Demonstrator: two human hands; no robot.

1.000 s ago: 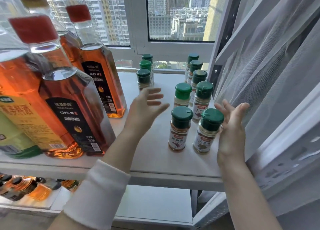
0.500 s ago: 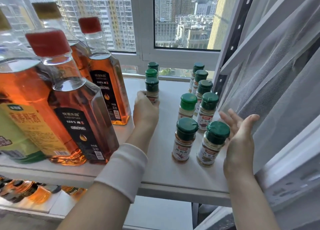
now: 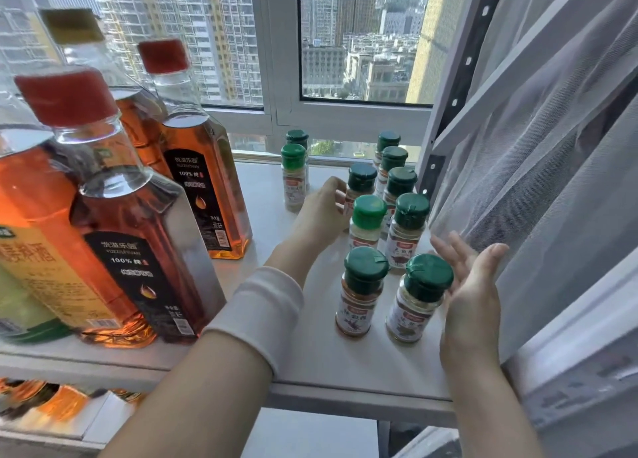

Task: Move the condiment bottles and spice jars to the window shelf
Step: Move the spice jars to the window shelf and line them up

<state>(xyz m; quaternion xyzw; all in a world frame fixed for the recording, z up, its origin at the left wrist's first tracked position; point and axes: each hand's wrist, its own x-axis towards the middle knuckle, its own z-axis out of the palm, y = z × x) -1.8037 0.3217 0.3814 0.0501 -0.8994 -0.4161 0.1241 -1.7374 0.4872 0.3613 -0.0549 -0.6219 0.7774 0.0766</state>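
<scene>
Window (image 3: 362, 43) fills the back wall, high-rise blocks outside; sheer white curtain (image 3: 552, 146) hangs down the right side. White shelf (image 3: 345, 364) runs up to the sill, sunlit. Left half – big amber oil bottles (image 3: 138, 250), mostly red-capped, upright and crowded together. Right half – green-lidded spice jars (image 3: 362, 292) standing in rough rows, with two separate jars (image 3: 293, 178) off to their left near the sill. Left hand (image 3: 321, 212), white sleeve (image 3: 259, 316) on the forearm, is curled round a dark-lidded jar (image 3: 360, 184) mid-cluster, jar upright, its base hidden. Right hand (image 3: 473, 298) has fingers straight and spread, palm facing the front-right jar (image 3: 419, 298), just beside it, holding nothing.
</scene>
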